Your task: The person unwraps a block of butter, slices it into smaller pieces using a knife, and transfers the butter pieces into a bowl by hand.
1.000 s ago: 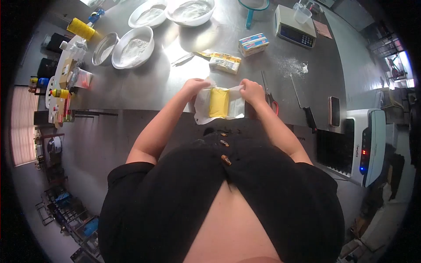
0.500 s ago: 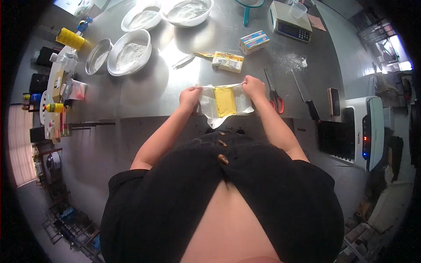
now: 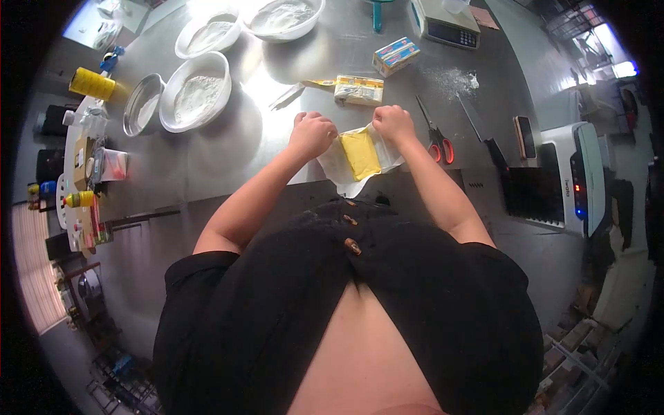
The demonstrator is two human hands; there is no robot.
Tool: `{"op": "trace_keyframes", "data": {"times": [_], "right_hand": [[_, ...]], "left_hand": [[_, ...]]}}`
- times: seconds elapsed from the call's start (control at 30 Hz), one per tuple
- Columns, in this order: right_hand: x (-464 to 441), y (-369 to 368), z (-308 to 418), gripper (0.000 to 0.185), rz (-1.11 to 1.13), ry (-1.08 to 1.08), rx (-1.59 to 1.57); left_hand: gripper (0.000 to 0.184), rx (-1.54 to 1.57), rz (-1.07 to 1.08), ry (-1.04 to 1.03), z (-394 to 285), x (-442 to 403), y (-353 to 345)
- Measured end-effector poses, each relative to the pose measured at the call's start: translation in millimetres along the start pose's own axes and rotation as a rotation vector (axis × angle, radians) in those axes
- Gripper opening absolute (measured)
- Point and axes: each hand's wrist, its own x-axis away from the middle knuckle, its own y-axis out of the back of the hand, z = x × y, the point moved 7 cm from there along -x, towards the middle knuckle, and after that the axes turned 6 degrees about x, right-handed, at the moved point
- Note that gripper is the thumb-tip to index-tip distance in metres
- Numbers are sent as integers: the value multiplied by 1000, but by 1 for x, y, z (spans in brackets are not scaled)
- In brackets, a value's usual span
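Note:
A yellow block point(image 3: 360, 156) lies on an opened white wrapper point(image 3: 335, 166) at the near edge of the metal table. My left hand point(image 3: 315, 133) is closed at the wrapper's upper left side. The upper right side of the wrapper is pinched in my right hand point(image 3: 393, 124). Just beyond my hands lies a yellow-and-white package point(image 3: 359, 90), its torn end pointing left. A second boxed package point(image 3: 396, 56), blue, red and yellow, sits behind it to the right.
Scissors point(image 3: 434, 131) and a long knife point(image 3: 489, 142) lie right of my hands, near a phone point(image 3: 525, 137). White bowls point(image 3: 224, 95) of white powder and a metal bowl point(image 3: 129, 111) stand at left. A scale point(image 3: 446, 28) is at the back right.
The view has shifted, so the table items appear moved. My left hand has come in closer to the yellow block, and the wrapper is less stretched between my hands than half a second ago.

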Motion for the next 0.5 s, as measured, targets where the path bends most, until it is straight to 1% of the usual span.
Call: {"op": "trace_keyframes", "data": {"times": [0.1, 0.17, 0.2, 0.27, 0.3, 0.37, 0.4, 0.47, 0.5], "right_hand": [[-3, 1, 4, 14, 44, -72, 66], [-6, 2, 9, 15, 28, -106, 59], [-10, 5, 12, 15, 24, -107, 61], [-17, 5, 22, 16, 59, -115, 71], [-21, 7, 26, 16, 55, -113, 72], [-24, 11, 38, 16, 10, -54, 76], [-25, 10, 40, 16, 12, -52, 78], [-23, 12, 48, 19, -39, 13, 21], [-20, 10, 49, 19, -36, 18, 21]], "left_hand": [[10, 4, -2, -38, -3, 4, 4], [13, 137, 38, 56, 5, 9, 1], [13, 136, 35, 52, 8, 11, -1], [16, 448, 60, 171, 24, 20, -10], [16, 447, 57, 169, 27, 21, -12], [22, 755, 122, 487, 49, 34, -31], [22, 757, 120, 489, 52, 38, -33], [26, 1028, 141, 720, 64, 55, -48], [26, 1030, 138, 724, 64, 59, -48]]}}
